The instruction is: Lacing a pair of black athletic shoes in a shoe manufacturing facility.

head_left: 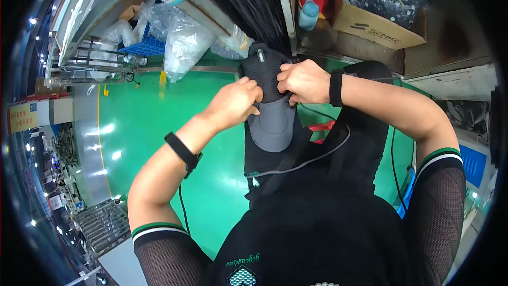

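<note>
In front of me is a cap with a smooth grey brim [272,135] toward me and a dark mesh crown [267,71] pointing away. A small light label sits near the crown's far end. My left hand [235,100] grips the cap's left edge, where brim and crown meet, fingers curled and thumb toward the brim. On the opposite edge my right hand [304,83] pinches the cap, its fingers bent over the mesh. The cap's underside is hidden. Both wrists wear black bands.
Beyond the cap hangs a thick bundle of black strips [246,5]. A clear plastic bag [185,45] and blue crate [145,42] are at the far left. A cardboard box [378,29] of small clear pieces and a blue bottle [308,15] stand far right. A grey cable [312,163] crosses my lap.
</note>
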